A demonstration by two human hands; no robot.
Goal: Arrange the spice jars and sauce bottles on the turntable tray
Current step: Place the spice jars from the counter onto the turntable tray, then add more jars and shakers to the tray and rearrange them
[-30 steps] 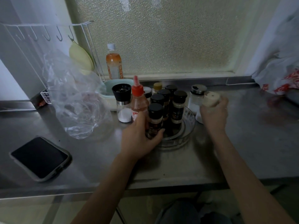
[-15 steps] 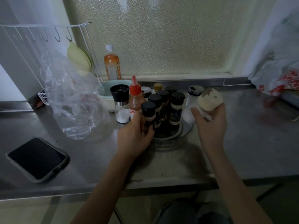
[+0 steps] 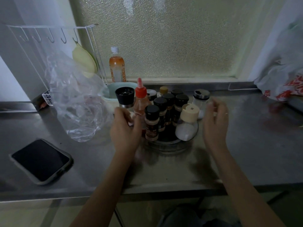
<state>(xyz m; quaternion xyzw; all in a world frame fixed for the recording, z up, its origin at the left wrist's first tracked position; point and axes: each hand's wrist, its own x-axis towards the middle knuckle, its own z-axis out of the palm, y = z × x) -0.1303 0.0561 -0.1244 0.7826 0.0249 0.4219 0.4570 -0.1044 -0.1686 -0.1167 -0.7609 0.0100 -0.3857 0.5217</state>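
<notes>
The clear turntable tray (image 3: pixel 170 145) sits mid-counter with several black-lidded spice jars (image 3: pixel 161 105) standing on it. A cream-lidded jar of white powder (image 3: pixel 188 122) stands on its right side, leaning slightly. My right hand (image 3: pixel 214 123) hovers just right of that jar with fingers apart, holding nothing. My left hand (image 3: pixel 125 130) is left of the tray, curled around the lower body of the black-topped salt grinder (image 3: pixel 125 97). The red-capped sauce bottle (image 3: pixel 140 100) stands between grinder and tray. A glass shaker with a metal lid (image 3: pixel 201 99) stands behind the tray at the right.
A phone (image 3: pixel 41 159) lies at the front left. A crumpled clear plastic bag (image 3: pixel 77 102), a pale bowl (image 3: pixel 107 94), an orange drink bottle (image 3: pixel 116 66) and a white wire rack (image 3: pixel 49 38) fill the back left. A white-and-red bag (image 3: pixel 282 86) lies far right.
My right hand set the cream-lidded jar on the tray's right side and let go. My left hand left the front black-lidded jar and moved left to the grinder.
</notes>
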